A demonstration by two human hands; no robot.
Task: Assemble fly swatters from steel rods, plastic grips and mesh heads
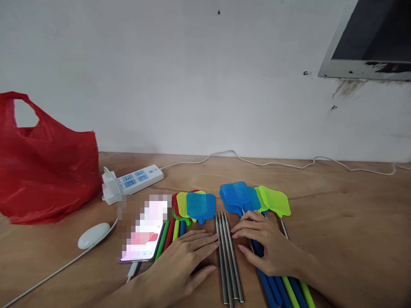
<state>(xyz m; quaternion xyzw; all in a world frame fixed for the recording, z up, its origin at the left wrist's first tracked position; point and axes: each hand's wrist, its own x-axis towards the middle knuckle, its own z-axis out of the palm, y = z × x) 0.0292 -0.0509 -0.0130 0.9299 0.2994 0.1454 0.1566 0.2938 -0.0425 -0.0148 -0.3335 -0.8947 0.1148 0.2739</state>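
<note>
Several thin metal rods point(228, 261) lie side by side on the table between my hands. My left hand point(188, 261) rests with fingers stretched out, its fingertips at the rods' left edge. Under and beyond it lie fly swatters with red, yellow and blue mesh heads point(201, 206) and coloured handles, partly hidden by the hand. My right hand point(268, 244) lies over a second group of fly swatters, fingers apart and slightly bent. That group has blue heads point(236, 196) and yellow-green heads point(275, 200); blue and yellow-green handles point(282, 291) stick out below the hand.
A lit phone point(146, 233), partly blurred, lies left of the swatters with a cable plugged in. Beyond it are a white power strip point(141, 179), a white mouse-like object point(93, 235) and a red plastic bag point(48, 167). A thin cord point(272, 163) runs along the wall.
</note>
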